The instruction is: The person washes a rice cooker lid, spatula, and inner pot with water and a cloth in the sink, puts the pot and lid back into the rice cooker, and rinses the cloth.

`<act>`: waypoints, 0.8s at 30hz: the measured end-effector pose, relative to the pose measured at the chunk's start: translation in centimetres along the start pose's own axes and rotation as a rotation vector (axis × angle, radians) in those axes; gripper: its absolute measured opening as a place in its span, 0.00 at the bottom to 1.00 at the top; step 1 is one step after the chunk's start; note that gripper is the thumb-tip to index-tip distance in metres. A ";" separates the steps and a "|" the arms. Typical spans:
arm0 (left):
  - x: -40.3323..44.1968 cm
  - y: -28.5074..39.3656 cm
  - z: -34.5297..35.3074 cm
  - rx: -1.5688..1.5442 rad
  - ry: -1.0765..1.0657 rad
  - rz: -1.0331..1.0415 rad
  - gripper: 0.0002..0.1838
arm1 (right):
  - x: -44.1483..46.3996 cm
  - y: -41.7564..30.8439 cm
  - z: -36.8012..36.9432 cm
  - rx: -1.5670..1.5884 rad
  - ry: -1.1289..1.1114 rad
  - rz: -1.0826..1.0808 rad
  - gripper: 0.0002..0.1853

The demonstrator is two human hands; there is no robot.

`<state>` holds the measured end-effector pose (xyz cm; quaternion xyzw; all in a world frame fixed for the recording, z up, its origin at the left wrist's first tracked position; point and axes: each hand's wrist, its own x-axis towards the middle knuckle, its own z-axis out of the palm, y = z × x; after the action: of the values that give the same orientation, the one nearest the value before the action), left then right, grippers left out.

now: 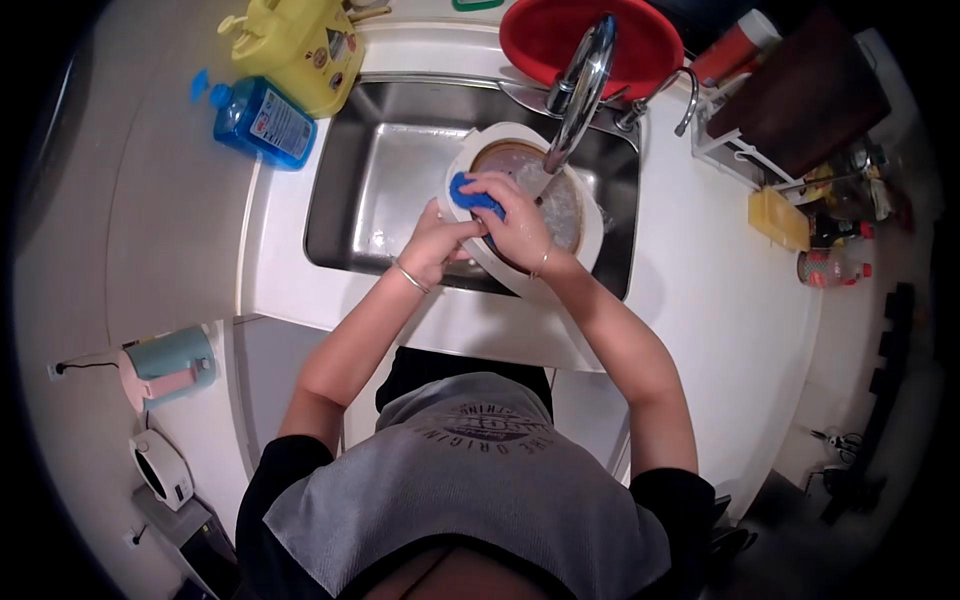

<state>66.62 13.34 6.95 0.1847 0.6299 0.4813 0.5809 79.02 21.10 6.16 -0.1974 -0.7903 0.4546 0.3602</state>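
Observation:
A white pot point(592, 228) with a brownish inner rim is held tilted in the right half of the metal sink point(350, 190). Water and suds show inside it, beneath the faucet point(598, 85). My left hand point(438, 245) is closed on the pot's near left edge. In my right hand point(520, 228) is a blue sponge point(464, 190), pressed against the pot's left rim. My right fingers partly cover the sponge, and my hands hide part of the pot's near side.
Left of the sink stand a blue soap bottle point(268, 125) and a yellow jug point(305, 55). Behind the faucet leans a red basin point(525, 40). A second thin spout point(690, 105), a white rack point(725, 150), a yellow sponge point(780, 219) and bottles point(830, 268) are on the right.

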 end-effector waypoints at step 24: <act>-1.3 5.5 -2.7 0.742 0.442 0.674 0.23 | 1.2 1.2 -0.8 -0.033 -0.015 -0.240 0.16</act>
<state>62.70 13.78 11.82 0.4633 0.7704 0.4136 0.1443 78.82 22.98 5.87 -0.1037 -0.8183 0.3968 0.4027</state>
